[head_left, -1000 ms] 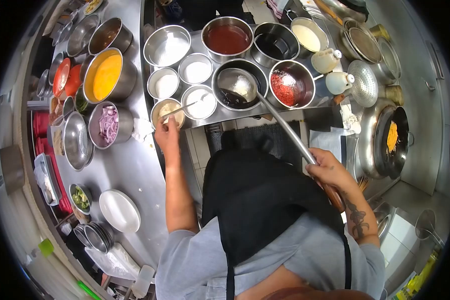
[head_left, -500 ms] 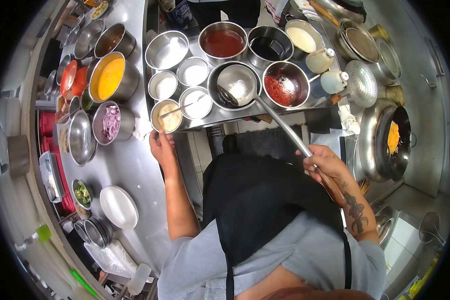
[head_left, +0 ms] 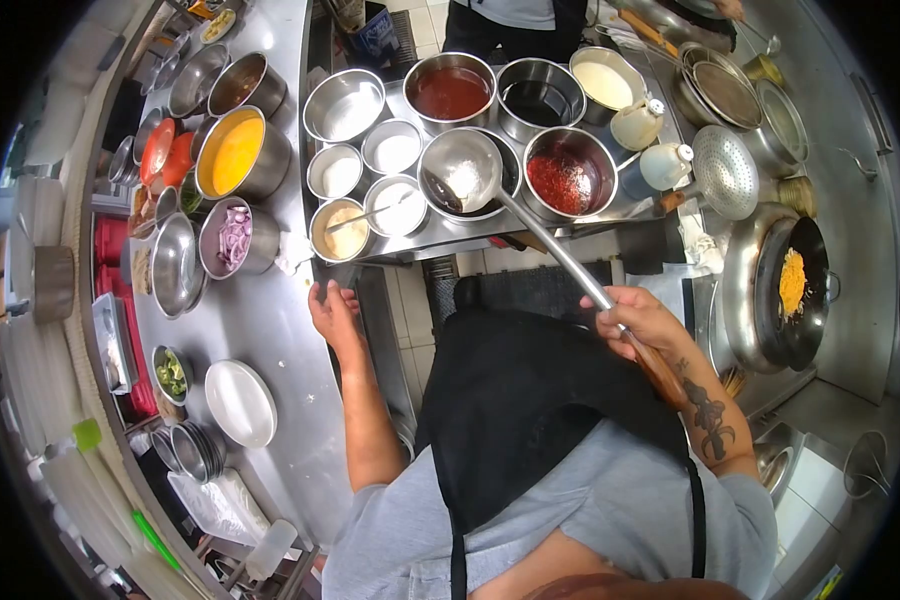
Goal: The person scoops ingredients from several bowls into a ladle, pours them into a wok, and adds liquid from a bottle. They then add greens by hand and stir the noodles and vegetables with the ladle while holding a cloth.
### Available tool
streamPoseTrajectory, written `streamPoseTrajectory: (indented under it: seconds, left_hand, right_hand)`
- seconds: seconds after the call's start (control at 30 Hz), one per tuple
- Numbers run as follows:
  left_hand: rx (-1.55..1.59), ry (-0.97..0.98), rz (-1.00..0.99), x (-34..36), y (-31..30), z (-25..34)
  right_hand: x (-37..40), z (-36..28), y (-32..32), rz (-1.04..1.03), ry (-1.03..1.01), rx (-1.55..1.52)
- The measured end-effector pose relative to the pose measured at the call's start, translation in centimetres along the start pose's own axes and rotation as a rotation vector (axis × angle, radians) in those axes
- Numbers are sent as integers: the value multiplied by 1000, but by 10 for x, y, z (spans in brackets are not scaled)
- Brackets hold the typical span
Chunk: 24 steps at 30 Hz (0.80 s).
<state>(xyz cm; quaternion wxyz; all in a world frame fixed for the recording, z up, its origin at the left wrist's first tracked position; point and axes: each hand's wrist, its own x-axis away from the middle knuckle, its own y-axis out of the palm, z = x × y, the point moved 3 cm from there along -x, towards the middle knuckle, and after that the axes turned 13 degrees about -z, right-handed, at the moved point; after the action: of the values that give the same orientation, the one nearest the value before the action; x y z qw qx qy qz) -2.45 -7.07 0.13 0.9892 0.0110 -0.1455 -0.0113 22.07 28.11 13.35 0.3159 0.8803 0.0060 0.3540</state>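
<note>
My right hand [head_left: 638,318] grips the wooden handle of a long steel ladle [head_left: 465,165]. The ladle's bowl hangs over a dark sauce bowl [head_left: 505,185] among the seasoning bowls and carries a little white powder. My left hand [head_left: 334,313] is open and empty, fingers spread, hovering at the edge of the steel counter [head_left: 270,330]. It is just below a small bowl of pale paste [head_left: 340,231] in which a spoon [head_left: 362,215] rests.
Bowls of red sauce [head_left: 450,90], chili flakes [head_left: 567,180], white powders [head_left: 392,150], orange liquid [head_left: 235,152] and sliced onion [head_left: 232,238] crowd the counter. A wok [head_left: 792,290] with yellow food sits right, beside a skimmer [head_left: 725,170]. An empty white plate [head_left: 239,402] lies near left. Another person stands beyond.
My left hand let go of the spoon in the paste bowl and drew back toward me. The ladle's bowl stayed over the dark sauce bowl, barely shifting.
</note>
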Motion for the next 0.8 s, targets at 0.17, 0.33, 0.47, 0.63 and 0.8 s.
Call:
streamPoseTrajectory:
  seconds: [0.17,0.33,0.47,0.63,0.8]
  left_hand:
    - [8,-23,10,9,4,-3]
    - [-22,-29,-27,17,6,-19]
    - [-45,-54,-106,26,15,-42]
    - [-76,-93,-193,47,35,-62]
    - [-126,-112,-251,59,44,-76]
  right_hand:
    - [2,1,-2,-20,8,-105]
    - [4,3,-3,-51,-13,-141]
    - [4,3,0,-49,-15,-118]
    - [3,5,1,-18,-33,63]
    - [1,7,2,54,-72,283]
